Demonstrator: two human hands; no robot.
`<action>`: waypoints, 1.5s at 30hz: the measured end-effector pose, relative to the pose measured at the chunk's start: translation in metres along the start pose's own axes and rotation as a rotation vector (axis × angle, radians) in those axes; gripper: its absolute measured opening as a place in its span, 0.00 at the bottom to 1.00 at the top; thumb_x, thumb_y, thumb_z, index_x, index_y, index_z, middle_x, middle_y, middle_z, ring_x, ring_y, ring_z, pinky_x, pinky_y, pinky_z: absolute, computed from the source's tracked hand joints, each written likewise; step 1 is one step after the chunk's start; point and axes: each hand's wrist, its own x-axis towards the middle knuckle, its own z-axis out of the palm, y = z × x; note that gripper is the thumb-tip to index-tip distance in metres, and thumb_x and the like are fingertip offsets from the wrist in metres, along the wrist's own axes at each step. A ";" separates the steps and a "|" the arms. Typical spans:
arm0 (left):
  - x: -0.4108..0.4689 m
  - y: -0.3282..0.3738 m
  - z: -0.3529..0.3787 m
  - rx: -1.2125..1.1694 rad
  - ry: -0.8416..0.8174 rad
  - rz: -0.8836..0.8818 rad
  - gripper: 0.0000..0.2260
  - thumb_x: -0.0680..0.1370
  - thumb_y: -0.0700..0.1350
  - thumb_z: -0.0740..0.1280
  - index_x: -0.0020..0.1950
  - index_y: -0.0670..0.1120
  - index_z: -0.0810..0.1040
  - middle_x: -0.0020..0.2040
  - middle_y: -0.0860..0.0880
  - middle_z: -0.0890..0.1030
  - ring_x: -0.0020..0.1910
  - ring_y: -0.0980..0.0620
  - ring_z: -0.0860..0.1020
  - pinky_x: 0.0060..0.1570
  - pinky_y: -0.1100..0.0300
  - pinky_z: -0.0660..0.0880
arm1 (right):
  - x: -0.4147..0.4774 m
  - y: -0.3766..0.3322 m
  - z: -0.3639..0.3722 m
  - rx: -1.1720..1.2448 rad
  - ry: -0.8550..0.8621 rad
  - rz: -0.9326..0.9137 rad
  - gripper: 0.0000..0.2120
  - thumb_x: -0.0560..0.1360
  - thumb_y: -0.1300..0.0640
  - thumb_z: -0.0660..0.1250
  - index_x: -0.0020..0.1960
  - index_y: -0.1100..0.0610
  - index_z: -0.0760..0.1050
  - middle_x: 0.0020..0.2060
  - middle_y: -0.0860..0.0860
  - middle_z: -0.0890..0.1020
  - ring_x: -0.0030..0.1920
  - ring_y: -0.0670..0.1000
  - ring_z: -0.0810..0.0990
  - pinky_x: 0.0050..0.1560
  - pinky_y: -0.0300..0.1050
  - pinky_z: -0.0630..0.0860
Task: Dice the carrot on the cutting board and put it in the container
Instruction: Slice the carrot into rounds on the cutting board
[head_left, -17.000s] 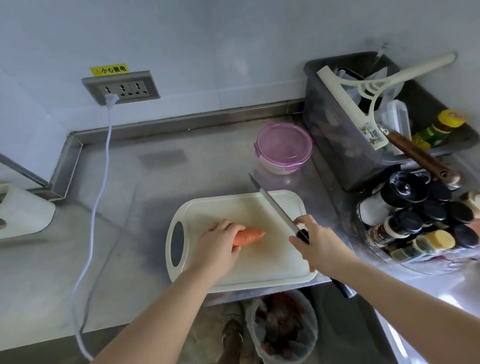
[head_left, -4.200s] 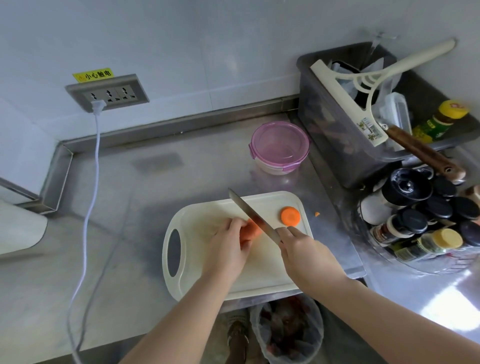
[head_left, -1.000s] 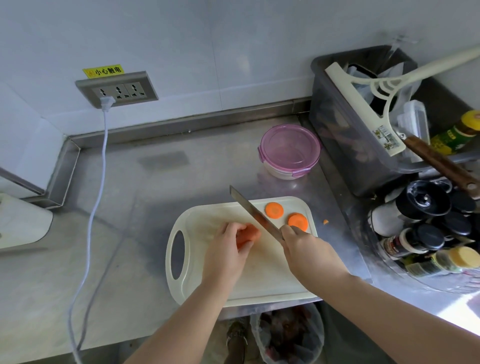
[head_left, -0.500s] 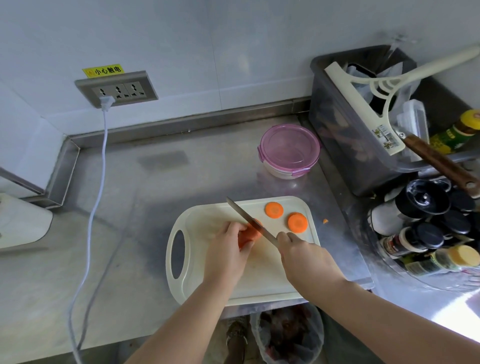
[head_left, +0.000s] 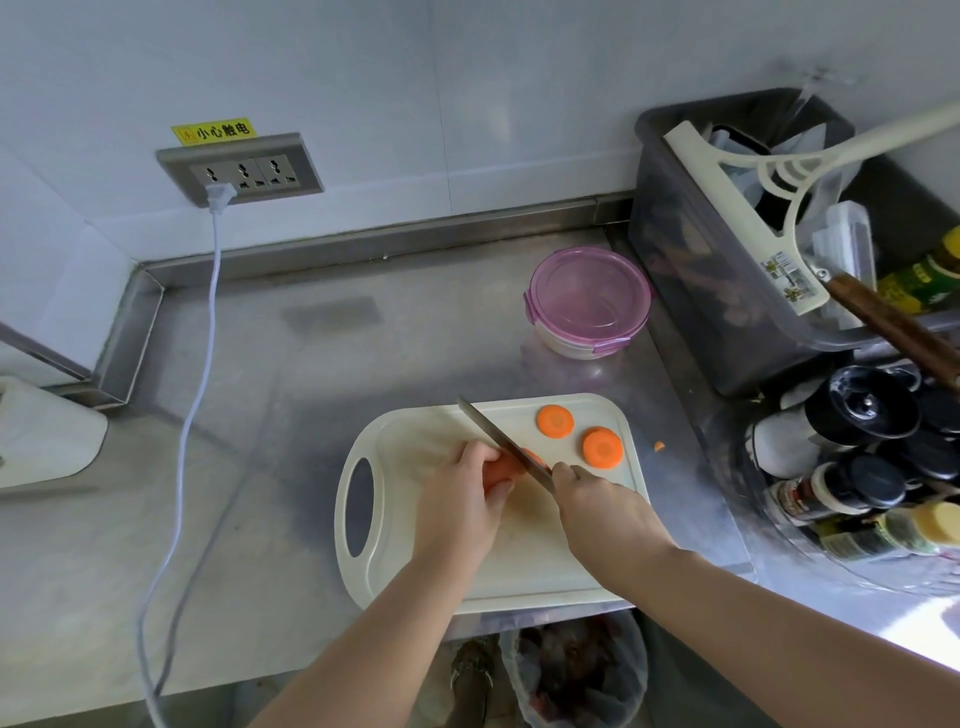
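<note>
Carrot (head_left: 500, 470) pinned by curled left hand (head_left: 460, 512); right hand (head_left: 605, 519) grips knife (head_left: 501, 446). Keep fingertips tucked back, press blade straight down on board (head_left: 519, 577).

Steel counter (head_left: 363, 353) — white cutting board (head_left: 519, 571), pink-lidded container (head_left: 589, 301), stray carrot bit (head_left: 658, 446), white cable (head_left: 192, 415)

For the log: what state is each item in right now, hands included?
Carrot, partly sliced, held on the board by the left hand.
Knife, gripped by the right hand, blade across the carrot.
Slices, two, flat on the board, not yet diced.
Container, lid on.
Plug, in the socket.
Scrap, on the counter.
</note>
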 end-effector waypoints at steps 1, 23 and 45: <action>0.000 0.000 0.000 -0.004 0.004 0.004 0.09 0.75 0.44 0.69 0.54 0.47 0.76 0.50 0.52 0.80 0.49 0.50 0.78 0.45 0.57 0.74 | 0.000 0.000 0.000 0.001 -0.001 0.000 0.14 0.76 0.68 0.57 0.60 0.57 0.64 0.51 0.51 0.75 0.36 0.51 0.71 0.26 0.37 0.59; -0.005 -0.001 -0.001 0.003 -0.014 0.017 0.12 0.76 0.47 0.68 0.59 0.48 0.75 0.55 0.51 0.80 0.54 0.50 0.77 0.51 0.56 0.73 | 0.013 0.008 -0.003 0.014 -0.034 0.006 0.08 0.83 0.55 0.51 0.58 0.55 0.66 0.53 0.56 0.78 0.51 0.57 0.80 0.39 0.44 0.68; -0.003 -0.004 -0.004 -0.045 -0.024 -0.056 0.11 0.75 0.47 0.69 0.56 0.49 0.77 0.52 0.52 0.81 0.51 0.52 0.79 0.50 0.58 0.74 | -0.014 0.000 -0.010 -0.114 0.011 -0.030 0.14 0.77 0.67 0.54 0.61 0.57 0.64 0.45 0.49 0.66 0.32 0.49 0.68 0.27 0.38 0.61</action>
